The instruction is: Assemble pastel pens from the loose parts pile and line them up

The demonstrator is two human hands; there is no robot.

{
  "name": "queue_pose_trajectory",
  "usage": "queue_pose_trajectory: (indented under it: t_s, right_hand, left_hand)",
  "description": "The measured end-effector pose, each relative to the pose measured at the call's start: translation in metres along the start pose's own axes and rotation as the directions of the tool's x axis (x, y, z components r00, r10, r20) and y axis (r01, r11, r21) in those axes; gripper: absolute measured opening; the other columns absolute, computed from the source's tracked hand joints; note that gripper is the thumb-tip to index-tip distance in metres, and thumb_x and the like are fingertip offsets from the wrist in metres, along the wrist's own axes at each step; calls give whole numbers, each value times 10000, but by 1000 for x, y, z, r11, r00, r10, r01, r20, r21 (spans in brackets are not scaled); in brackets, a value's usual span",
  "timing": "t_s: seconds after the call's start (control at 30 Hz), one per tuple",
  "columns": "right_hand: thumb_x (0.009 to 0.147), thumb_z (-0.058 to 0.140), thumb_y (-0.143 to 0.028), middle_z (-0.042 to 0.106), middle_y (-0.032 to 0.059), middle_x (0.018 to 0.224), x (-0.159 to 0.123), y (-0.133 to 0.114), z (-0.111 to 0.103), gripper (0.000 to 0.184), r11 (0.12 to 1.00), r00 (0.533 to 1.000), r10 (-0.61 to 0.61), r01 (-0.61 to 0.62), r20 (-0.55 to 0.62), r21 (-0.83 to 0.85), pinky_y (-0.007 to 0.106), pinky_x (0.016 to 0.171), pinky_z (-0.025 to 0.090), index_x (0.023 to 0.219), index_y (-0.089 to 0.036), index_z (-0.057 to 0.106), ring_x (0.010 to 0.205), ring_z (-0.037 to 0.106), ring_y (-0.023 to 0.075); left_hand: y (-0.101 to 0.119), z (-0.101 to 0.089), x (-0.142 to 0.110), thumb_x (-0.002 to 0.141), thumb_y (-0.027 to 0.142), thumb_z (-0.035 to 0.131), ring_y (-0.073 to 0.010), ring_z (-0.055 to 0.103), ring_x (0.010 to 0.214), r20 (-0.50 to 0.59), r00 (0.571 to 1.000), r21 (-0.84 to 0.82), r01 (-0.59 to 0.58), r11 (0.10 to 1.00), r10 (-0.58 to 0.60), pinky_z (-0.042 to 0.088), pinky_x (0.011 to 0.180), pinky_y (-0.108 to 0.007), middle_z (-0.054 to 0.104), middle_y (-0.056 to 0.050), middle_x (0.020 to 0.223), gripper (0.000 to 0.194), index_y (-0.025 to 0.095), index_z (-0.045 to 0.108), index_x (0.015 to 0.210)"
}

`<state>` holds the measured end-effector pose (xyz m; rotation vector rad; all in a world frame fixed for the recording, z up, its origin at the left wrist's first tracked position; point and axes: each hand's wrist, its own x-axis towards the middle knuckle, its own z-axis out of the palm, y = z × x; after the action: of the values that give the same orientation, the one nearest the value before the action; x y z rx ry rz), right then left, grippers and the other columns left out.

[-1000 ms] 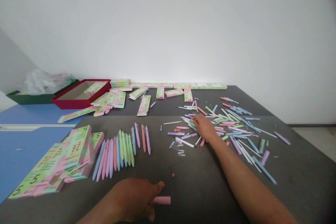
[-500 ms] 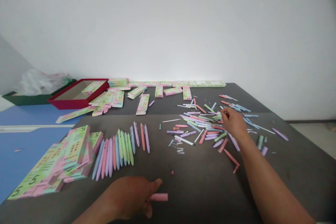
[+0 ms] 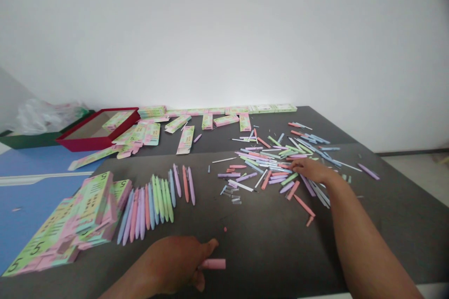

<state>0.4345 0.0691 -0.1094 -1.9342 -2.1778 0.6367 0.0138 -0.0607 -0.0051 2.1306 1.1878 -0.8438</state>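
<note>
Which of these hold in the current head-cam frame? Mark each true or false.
1. The left hand holds a pink pen part. True.
2. The right hand rests on the stack of printed cartons. False: it is at the loose pile of pen parts, well right of the stack.
3. Pastel pens lie side by side between the stack and the pile. True.
4. The open red box is empty. False: a green-and-pink printed carton lies in it.
</note>
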Motion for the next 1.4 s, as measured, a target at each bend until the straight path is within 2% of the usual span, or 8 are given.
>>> queue_pose_trajectory:
  t_s: [0.07,0.2,0.43,0.63,0.73,1.0,1.23,1.4]
  right_hand:
    - [803,493,-235,617,42,1270,3,1,4,270,1000,999,-24,24,-26,10,339,963,419,922,-225,735,1127,576,230]
    - [833,453,-210,620,34,1265,7,7,7,349,999,997,-32,32,-74,3,348,1020,376,1070,-236,708,1163,556,213]
    - [837,480,-243,677,59,1153,7,9,11,302,999,986,32,-28,-166,28,349,935,440,1038,-214,702,1056,610,226]
    - [859,421,-249,713,137,976,4,17,5,311,963,898,235,-267,-373,-35,409,732,489,981,-183,699,883,656,302]
    - [859,412,-250,711,154,978,4,24,5,322,949,886,258,-308,-385,-72,417,718,484,945,-180,715,882,661,319]
    - [832,445,-226,708,54,1067,15,19,18,350,976,944,172,-203,-281,-84,302,774,472,1077,-229,694,951,649,221]
    - [863,443,-284,696,100,1003,18,6,17,305,963,919,190,-243,-344,-116,313,762,455,1034,-194,679,909,634,234]
    - [865,496,-295,596,129,1226,28,-27,35,381,975,950,-70,1,-305,-222,367,950,392,1216,-177,584,1143,517,256]
  left_hand:
    - [2,0,0,738,295,631,-368,665,953,3,1000,-1,-5,1000,5,522,735,-452,719,-128,1048,698,324,426,1405]
    - [4,-1,0,727,303,650,-397,651,973,14,1000,-6,8,1000,-8,517,735,-487,708,-150,1079,720,329,418,1409]
    - [7,-1,1,735,299,642,-395,657,958,16,1000,11,-7,1000,7,521,725,-481,713,-166,1054,711,304,421,1411]
    - [9,-3,2,732,283,635,-414,650,961,27,1000,-3,-7,1000,7,513,720,-512,709,-181,1058,711,289,425,1411]
    - [9,-4,2,733,291,632,-397,650,971,40,999,2,10,1000,-10,512,738,-502,708,-170,1071,719,296,411,1418]
    - [9,-1,2,743,274,648,-385,656,968,6,1000,9,9,1000,-9,520,745,-485,712,-170,1065,704,287,427,1411]
    - [8,-1,2,730,274,652,-392,664,937,-8,1000,-8,-5,1000,5,520,724,-488,718,-170,1038,694,291,453,1394]
    - [9,0,4,739,289,647,-374,662,961,6,1000,20,6,1000,-6,525,746,-464,712,-160,1063,707,290,427,1410]
